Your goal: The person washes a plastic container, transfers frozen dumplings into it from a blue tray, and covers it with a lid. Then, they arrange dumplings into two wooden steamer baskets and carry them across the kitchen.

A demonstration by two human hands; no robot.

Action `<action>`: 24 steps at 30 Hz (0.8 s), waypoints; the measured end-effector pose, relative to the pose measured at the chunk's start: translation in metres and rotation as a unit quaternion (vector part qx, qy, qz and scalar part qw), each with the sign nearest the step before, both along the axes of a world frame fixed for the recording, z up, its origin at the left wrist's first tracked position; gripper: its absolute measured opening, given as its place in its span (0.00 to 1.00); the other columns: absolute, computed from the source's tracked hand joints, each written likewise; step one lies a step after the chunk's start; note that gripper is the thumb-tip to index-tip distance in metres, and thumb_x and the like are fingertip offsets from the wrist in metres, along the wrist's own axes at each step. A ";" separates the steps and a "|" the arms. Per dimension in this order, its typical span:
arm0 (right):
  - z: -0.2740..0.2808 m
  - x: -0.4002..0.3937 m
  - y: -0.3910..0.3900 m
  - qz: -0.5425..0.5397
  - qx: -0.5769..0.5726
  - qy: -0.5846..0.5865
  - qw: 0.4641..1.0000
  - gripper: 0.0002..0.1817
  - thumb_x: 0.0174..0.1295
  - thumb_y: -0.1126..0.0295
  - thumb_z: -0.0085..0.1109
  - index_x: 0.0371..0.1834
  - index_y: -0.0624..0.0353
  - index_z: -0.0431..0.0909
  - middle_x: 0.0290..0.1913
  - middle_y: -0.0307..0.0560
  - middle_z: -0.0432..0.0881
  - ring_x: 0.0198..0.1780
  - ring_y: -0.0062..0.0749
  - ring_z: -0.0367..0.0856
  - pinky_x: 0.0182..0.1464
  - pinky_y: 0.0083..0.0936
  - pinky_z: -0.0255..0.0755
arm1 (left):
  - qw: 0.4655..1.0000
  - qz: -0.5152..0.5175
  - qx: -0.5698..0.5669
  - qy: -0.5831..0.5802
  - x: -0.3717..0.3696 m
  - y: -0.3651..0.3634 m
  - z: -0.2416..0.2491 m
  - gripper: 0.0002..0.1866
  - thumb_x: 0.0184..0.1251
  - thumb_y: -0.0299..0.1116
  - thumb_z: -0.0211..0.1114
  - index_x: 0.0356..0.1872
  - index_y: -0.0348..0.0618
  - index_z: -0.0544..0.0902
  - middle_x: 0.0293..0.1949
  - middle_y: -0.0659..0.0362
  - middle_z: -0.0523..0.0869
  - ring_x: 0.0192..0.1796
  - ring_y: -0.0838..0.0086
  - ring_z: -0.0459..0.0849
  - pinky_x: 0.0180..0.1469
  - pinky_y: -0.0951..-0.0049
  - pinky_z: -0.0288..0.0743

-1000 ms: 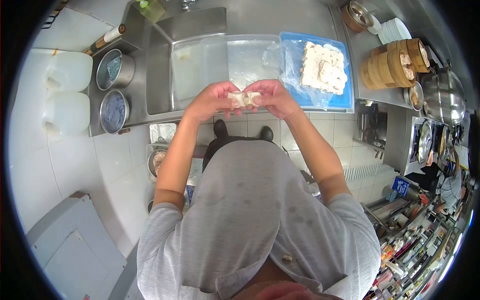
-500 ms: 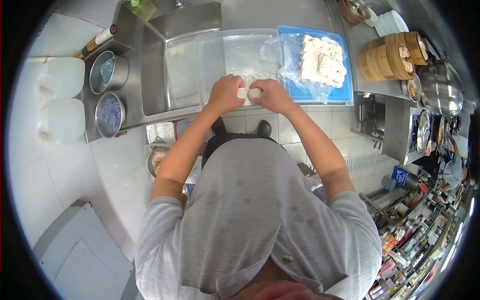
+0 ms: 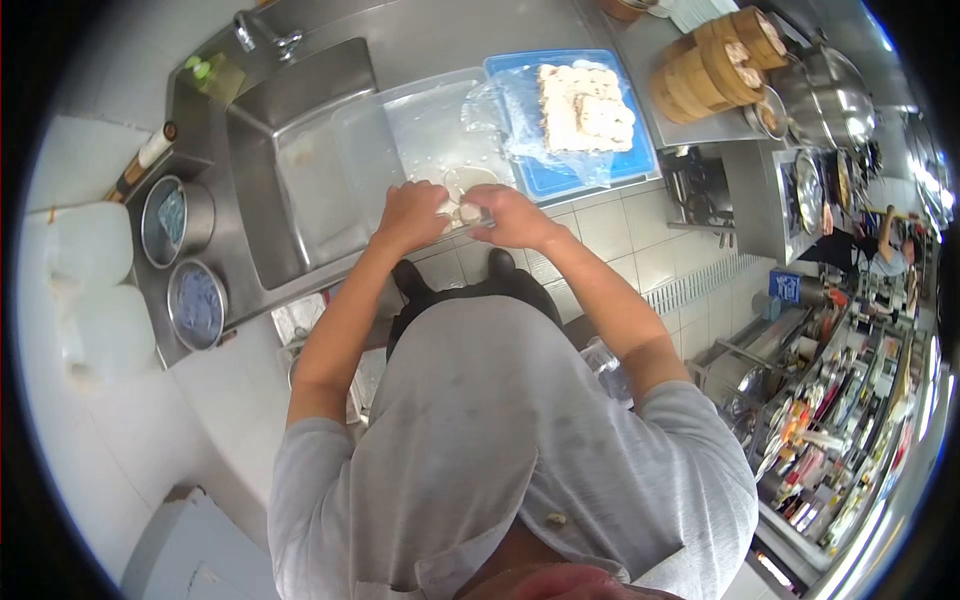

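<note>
My left hand [image 3: 413,214] and my right hand [image 3: 508,214] are close together over the near edge of a clear plastic tub [image 3: 425,115]. The fingers of each are pinched around a small, pale, dough-like piece; the one in my right hand [image 3: 470,212] shows best. Small white bits are scattered over the tub's bottom. Beyond my right hand lies a blue tray [image 3: 628,166], bearing a heap of white, lumpy dough-like pieces [image 3: 588,108] with crumpled clear plastic [image 3: 520,130] beside it.
A steel sink [image 3: 300,120] with a tap [image 3: 268,38] is at the left, near two metal bowls [image 3: 178,220] and white jugs [image 3: 95,240]. Bamboo steamers [image 3: 705,75] stand at the right. Shelves of goods [image 3: 830,430] and another person [image 3: 885,258] appear farther right.
The view has turned and shifted, so the counter sits tilted and farther left. Both hands stay together at the tub's near edge, still pinching pale pieces.
</note>
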State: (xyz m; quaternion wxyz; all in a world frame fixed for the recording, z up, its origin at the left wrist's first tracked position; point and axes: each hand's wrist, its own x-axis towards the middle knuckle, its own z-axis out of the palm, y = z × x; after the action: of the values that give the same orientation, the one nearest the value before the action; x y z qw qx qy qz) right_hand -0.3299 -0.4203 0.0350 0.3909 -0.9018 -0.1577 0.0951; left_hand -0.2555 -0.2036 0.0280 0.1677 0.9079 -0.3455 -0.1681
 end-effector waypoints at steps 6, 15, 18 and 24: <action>0.050 -0.005 -0.069 -0.233 0.016 -0.109 0.966 0.26 0.52 0.69 0.77 0.55 0.63 0.82 0.52 0.57 0.86 0.53 0.52 0.86 0.56 0.38 0.80 | 0.929 0.052 -0.301 0.209 0.029 -0.058 0.049 0.24 0.64 0.34 0.74 0.59 0.39 0.81 0.42 0.57 0.89 0.37 0.77 0.85 0.43 0.73 0.81; 0.041 0.015 -0.256 -0.425 -0.077 0.001 0.902 0.40 0.47 0.48 0.82 0.56 0.69 0.82 0.50 0.59 0.87 0.49 0.45 0.87 0.54 0.36 0.80 | 0.968 0.063 -0.233 0.072 0.072 -0.252 0.039 0.38 0.52 0.38 0.77 0.66 0.37 0.75 0.56 0.44 0.85 0.57 0.53 0.86 0.60 0.58 0.79; 0.037 0.028 -0.267 -0.356 -0.081 0.025 0.931 0.39 0.44 0.46 0.83 0.48 0.72 0.84 0.50 0.59 0.87 0.48 0.48 0.87 0.52 0.39 0.80 | 0.991 0.040 -0.102 0.073 0.080 -0.290 0.051 0.43 0.43 0.39 0.77 0.68 0.40 0.76 0.60 0.42 0.82 0.62 0.52 0.82 0.63 0.60 0.78; 0.022 0.028 -0.267 -0.342 0.007 -0.026 0.939 0.33 0.41 0.57 0.86 0.45 0.67 0.80 0.42 0.53 0.86 0.43 0.43 0.87 0.48 0.34 0.80 | 0.998 0.021 -0.005 0.057 0.083 -0.306 0.049 0.37 0.37 0.38 0.80 0.56 0.41 0.82 0.55 0.44 0.82 0.61 0.53 0.81 0.60 0.62 0.79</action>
State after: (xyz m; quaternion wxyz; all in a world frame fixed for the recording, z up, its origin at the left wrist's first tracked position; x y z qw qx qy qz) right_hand -0.3023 -0.6876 0.0568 0.4022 -0.9007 0.1493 -0.0690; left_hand -0.1722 -0.5097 0.0769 0.1957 0.9028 -0.3172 -0.2146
